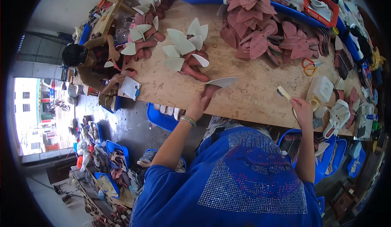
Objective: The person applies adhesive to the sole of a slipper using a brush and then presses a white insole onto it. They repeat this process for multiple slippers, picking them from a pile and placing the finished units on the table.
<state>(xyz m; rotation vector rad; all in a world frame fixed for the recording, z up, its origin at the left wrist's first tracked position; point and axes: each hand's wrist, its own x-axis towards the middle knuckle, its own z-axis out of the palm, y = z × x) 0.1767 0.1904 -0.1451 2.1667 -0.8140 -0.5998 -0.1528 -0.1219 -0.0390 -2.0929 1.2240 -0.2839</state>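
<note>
Head view: Near the middle of the frame, the left hand (198, 104) grasps a reddish piece (209, 93) with a pale curved part (224, 81) jutting from its top, at the near edge of the desk (252, 90). At centre right, the right hand (302, 108) grips a pale-handled brush (285, 93), dark tip toward the upper left, just beside a translucent plastic container (321, 88). A white-and-red cluster (181, 44) lies at upper centre, a reddish pile (252, 21) to its right. The step appears to be coating the piece; brush and piece being apart, the next move seems to call for a steady left hold and bringing the bristles across
</note>
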